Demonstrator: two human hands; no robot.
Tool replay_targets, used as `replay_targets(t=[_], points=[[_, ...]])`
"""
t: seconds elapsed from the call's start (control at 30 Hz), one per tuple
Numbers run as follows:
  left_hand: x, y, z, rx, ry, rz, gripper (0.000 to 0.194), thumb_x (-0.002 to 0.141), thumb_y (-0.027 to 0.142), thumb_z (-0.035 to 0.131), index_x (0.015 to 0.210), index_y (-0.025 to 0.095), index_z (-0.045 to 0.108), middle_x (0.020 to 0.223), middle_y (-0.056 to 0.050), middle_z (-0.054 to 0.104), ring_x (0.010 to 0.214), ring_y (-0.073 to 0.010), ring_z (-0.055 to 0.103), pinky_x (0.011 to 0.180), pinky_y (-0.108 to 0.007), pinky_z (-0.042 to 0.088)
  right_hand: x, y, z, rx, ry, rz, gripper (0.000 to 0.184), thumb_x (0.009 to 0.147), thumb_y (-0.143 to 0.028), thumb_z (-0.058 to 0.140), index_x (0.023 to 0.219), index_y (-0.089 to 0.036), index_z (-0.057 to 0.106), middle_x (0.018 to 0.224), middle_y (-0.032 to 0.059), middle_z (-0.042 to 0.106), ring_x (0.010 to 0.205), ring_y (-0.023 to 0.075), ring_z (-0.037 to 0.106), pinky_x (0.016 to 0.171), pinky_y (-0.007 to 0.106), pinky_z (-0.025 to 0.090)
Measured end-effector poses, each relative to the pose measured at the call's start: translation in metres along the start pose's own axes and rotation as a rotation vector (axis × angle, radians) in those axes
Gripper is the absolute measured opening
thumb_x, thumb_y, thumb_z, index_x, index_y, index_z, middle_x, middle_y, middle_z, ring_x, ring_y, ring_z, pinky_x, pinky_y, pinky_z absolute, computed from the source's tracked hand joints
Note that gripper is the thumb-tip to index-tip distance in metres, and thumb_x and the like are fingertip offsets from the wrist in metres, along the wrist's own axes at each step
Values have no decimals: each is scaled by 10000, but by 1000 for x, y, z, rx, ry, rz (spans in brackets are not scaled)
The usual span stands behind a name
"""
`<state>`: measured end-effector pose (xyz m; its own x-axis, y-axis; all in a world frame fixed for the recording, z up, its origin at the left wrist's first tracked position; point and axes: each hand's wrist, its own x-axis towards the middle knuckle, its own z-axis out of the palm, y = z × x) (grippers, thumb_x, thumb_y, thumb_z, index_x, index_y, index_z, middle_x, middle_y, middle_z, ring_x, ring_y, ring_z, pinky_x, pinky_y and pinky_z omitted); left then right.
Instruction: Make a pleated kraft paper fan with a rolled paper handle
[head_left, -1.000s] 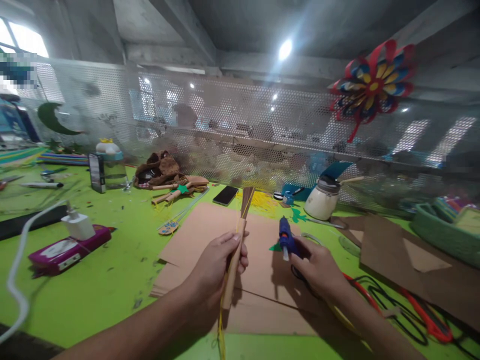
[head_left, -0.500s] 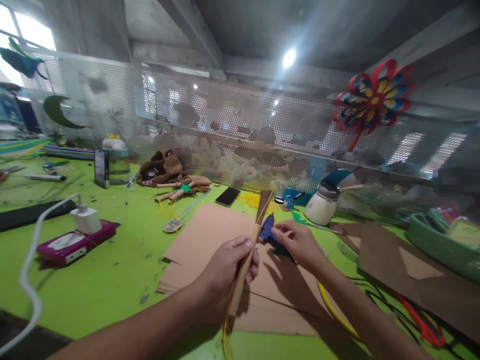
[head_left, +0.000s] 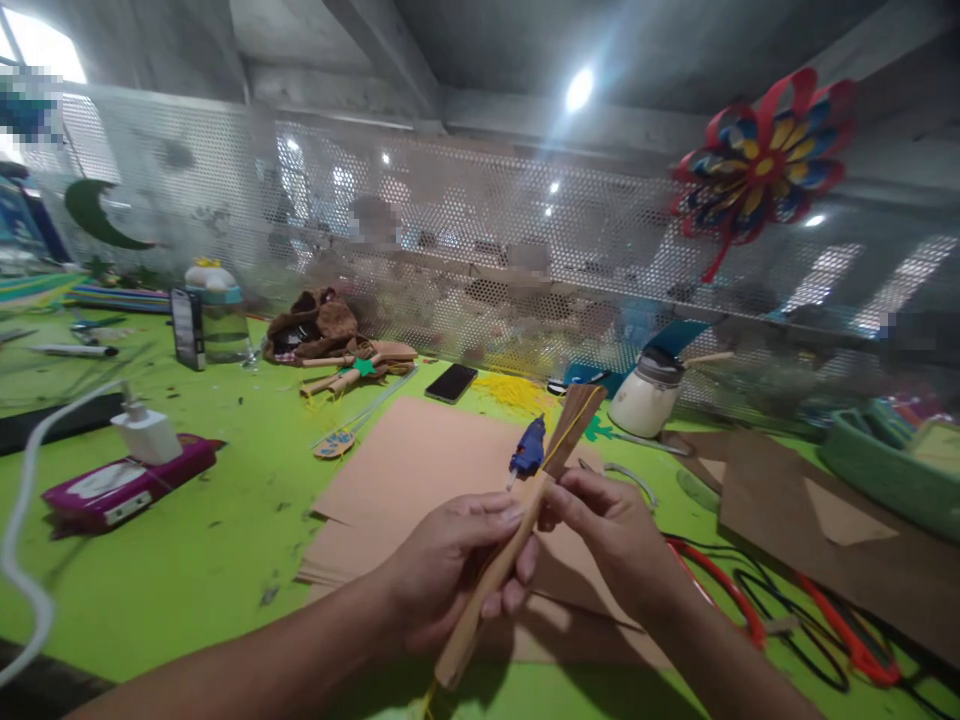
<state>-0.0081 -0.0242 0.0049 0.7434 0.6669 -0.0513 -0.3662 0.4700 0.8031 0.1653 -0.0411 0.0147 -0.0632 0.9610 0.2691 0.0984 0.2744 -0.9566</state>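
Observation:
My left hand [head_left: 472, 560] is closed around a rolled brown paper tube [head_left: 487, 600], which slants up and to the right. A flat brown paper strip [head_left: 574, 425] sticks out of its upper end, with a yellow string [head_left: 589, 405] along it. More yellow string hangs from the lower end. With bent fingers, my right hand [head_left: 611, 530] pinches the tube near its upper end; the fingertips are partly hidden. Just behind the tube, a blue glue gun [head_left: 529, 447] rests over the brown paper sheets [head_left: 405, 455], apart from both hands.
On the green table [head_left: 247, 480] are a purple power strip [head_left: 135, 485] with a white plug, a black phone [head_left: 451, 382], paper-tube pieces [head_left: 352, 375] and a white jar [head_left: 646, 398]. Red-handled scissors [head_left: 724, 590], a red cutter [head_left: 847, 630] and a green basket [head_left: 885, 470] are at right.
My right hand has left the glue gun and moved down to the paper tube. The tube has tilted further right, its strip now showing its broad side. The view has shifted slightly.

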Motion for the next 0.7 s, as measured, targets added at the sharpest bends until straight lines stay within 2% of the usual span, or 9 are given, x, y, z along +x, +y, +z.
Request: replay_targets(t=[0.23, 0.37, 0.7], points=[[1, -1, -3, 17, -26, -13, 191, 869, 239, 564, 989, 111, 640, 635, -24, 592, 409, -65, 514, 355, -125, 341, -2, 4, 2, 9, 1, 13, 322, 816, -438, 666, 651, -162, 649, 629, 0, 601, 639, 137, 539, 632, 262, 421], [1, -3, -3, 34, -1, -16, 185, 858, 239, 587, 980, 114, 648, 638, -22, 592, 421, -60, 515, 367, -120, 347, -3, 8, 1, 65, -15, 38, 316, 827, -441, 657, 675, -164, 641, 659, 5, 596, 677, 150, 536, 673, 283, 414], [2, -7, -6, 54, -13, -44, 163, 890, 252, 550, 950, 127, 637, 643, -17, 588, 405, -55, 500, 370, -125, 352, -8, 3, 9, 46, 94, 58, 381, 787, -493, 672, 612, -160, 611, 607, 1, 562, 627, 144, 501, 630, 275, 402]])
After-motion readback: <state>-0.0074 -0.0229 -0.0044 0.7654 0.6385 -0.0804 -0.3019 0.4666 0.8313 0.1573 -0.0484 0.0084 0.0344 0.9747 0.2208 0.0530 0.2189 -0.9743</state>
